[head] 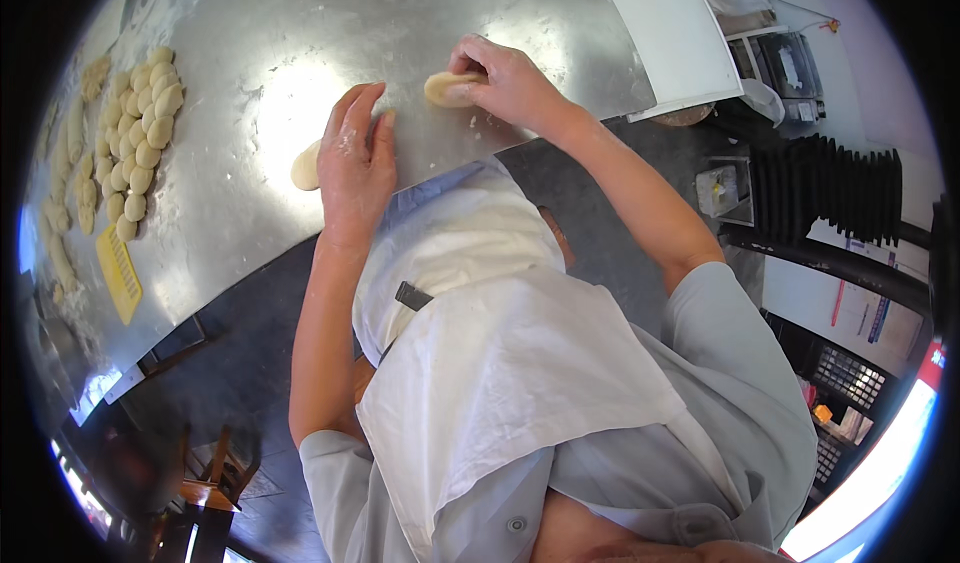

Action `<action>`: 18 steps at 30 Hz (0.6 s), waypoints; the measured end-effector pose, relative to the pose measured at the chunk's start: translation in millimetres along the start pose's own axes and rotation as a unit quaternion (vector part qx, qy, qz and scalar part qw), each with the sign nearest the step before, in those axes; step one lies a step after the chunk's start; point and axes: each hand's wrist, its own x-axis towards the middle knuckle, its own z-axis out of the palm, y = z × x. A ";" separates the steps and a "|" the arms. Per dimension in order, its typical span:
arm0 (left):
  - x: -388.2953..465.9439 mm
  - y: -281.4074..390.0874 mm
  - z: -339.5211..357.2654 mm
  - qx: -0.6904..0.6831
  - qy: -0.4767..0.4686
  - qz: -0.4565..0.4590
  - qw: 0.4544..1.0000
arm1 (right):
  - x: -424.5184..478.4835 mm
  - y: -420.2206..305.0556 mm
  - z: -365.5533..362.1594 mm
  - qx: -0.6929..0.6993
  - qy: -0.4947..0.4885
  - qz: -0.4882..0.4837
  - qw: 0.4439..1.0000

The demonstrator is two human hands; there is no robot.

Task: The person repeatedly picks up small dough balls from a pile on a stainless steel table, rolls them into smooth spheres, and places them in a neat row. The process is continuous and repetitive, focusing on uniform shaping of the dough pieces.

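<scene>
On the stainless steel tabletop [247, 135], my right hand [510, 79] grips a flattened oval piece of dough [444, 89] between thumb and fingers. My left hand [358, 162] is bent over the table near its front edge, beside another piece of dough [305, 167] that is partly hidden behind it; whether it grips this piece cannot be told. Flour dusts both hands. At the left, many small dough balls [142, 124] lie packed close together. A yellow dough scraper [118, 274] lies just in front of them.
Longer strips of dough [60, 165] and scattered flour lie at the table's far left, near a metal bowl [60, 357]. A white panel [667, 30] adjoins the table's right end. Black ridged trays [825, 188] stand at the right. A wooden stool [214, 480] is at lower left.
</scene>
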 end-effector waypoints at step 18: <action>20.3 -10.9 69.2 0.004 -0.121 0.002 0.993 | -5.8 47.7 25.1 -0.009 0.055 -0.120 0.991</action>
